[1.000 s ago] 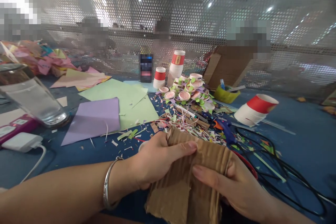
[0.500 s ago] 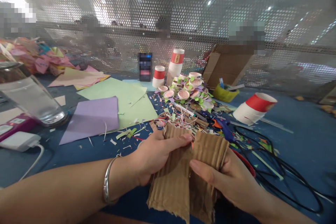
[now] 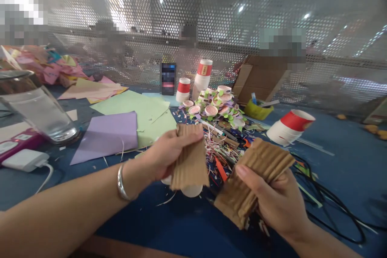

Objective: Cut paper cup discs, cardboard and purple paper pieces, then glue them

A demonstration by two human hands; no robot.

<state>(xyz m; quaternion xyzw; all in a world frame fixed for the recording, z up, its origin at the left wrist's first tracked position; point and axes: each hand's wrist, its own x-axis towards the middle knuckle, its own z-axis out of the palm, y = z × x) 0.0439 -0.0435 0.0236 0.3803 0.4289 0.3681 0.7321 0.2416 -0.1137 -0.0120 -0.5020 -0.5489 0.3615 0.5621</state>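
My left hand (image 3: pixel 169 149), with a silver bangle on its wrist, pinches a torn strip of corrugated cardboard (image 3: pixel 190 161) between thumb and fingers. A second piece of corrugated cardboard (image 3: pixel 256 169), creased and ragged at its edge, is gripped in my right hand (image 3: pixel 272 193), tilted to the right. The two pieces are apart, both held above the blue table (image 3: pixel 145 225). Beneath the left piece a white round thing (image 3: pixel 192 190) shows in part. Between the hands lies an orange-handled tool (image 3: pixel 221 169) among paper scraps (image 3: pixel 214 151).
Behind the scraps stand a pile of decorated cup pieces (image 3: pixel 211 107) and red-and-white paper cups (image 3: pixel 202 76). Another cup (image 3: pixel 290 127) leans at right, near black cables (image 3: pixel 335 205). Purple paper (image 3: pixel 105 135), green paper (image 3: pixel 136 107) and a water glass (image 3: pixel 42 109) are at left.
The cardboard was torn or pulled apart: my left hand has moved up and left with one piece, my right hand to the right with the other. The orange tool between them is now uncovered.
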